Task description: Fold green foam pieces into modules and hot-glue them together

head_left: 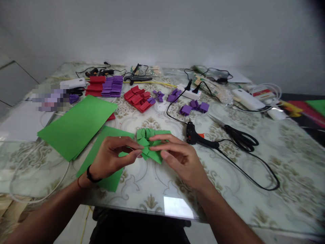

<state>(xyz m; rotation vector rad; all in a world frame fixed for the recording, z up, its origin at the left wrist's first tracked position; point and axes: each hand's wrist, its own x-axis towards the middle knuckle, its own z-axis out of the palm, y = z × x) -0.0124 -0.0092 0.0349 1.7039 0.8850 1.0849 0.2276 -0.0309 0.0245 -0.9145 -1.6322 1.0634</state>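
Observation:
A folded green paper piece point(155, 156) with creased flaps is in front of me, above the patterned tabletop. My left hand point(114, 154) pinches its left edge between thumb and fingers. From the right, my right hand point(181, 156) grips the same piece, its index and middle fingers lying across the top and the thumb at the side. Just behind the fingertips is a small block of folded green paper point(144, 134); whether it joins the held piece, I cannot tell. A flat green sheet point(111, 181) lies partly under my left hand.
A stack of green sheets point(78, 127) lies at left. Right of my hands are a black glue gun point(199, 137) with its cord and black-handled scissors point(238, 135). Farther back are red folded papers point(138, 99), purple folded papers point(112, 86) and a white power strip point(190, 93).

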